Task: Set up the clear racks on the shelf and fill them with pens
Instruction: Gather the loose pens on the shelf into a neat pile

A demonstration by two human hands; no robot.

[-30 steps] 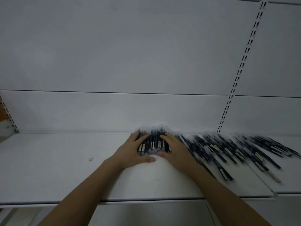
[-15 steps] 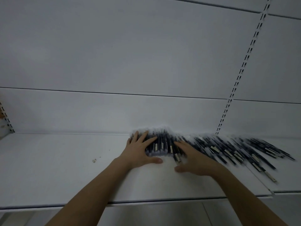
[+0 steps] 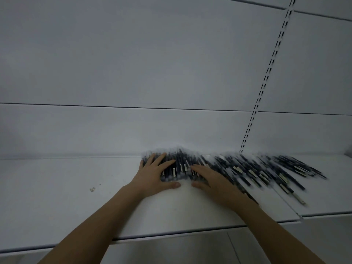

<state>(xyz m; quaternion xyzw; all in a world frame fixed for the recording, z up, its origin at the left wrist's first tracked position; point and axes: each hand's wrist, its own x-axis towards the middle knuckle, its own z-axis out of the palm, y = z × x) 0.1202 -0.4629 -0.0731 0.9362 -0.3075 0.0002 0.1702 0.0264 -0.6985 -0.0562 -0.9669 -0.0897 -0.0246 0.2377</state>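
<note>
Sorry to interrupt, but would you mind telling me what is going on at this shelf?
A person is sorting a long spread of dark pens lying loose on the white shelf. The left hand and right hand both rest flat, fingers straight, on the left end of the pile, bracketing a neat bunch. No clear racks are in view.

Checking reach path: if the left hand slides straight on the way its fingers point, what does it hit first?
The left hand already lies flat on the pens, fingers pointing toward the back wall. Going straight on it would ride over or push those pens, then likely meet the wall just behind them; the depth there is blurred.
</note>
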